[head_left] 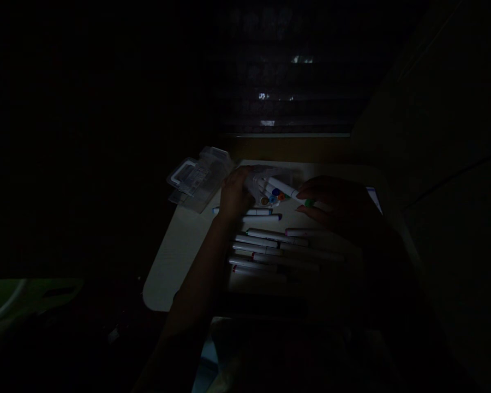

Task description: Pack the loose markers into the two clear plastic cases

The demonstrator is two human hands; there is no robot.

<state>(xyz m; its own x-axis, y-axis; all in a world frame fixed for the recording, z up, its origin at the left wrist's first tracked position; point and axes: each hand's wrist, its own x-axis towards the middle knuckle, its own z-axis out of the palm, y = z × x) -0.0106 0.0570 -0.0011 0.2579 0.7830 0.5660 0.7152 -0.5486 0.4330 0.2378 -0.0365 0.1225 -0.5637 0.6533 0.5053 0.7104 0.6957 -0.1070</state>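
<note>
Dim light covers the whole head view. My left hand (236,191) is closed on the left side of a clear plastic box (251,184) lying at the far side of the table. Inside the box are several white markers with coloured ends, among them a blue-ended marker (275,192). Between the thumb and fingers of my right hand (325,199) is a white marker with a green end (284,187), its far part reaching into the box opening. Several more markers (265,242) lie in loose rows on the table, nearer to me.
A clear lid with a handle (184,174) lies at the table's far left edge. The white table (167,267) has rounded corners. A pale flat object (373,197) sits beyond my right hand. Behind the table hangs a dark blind (278,109).
</note>
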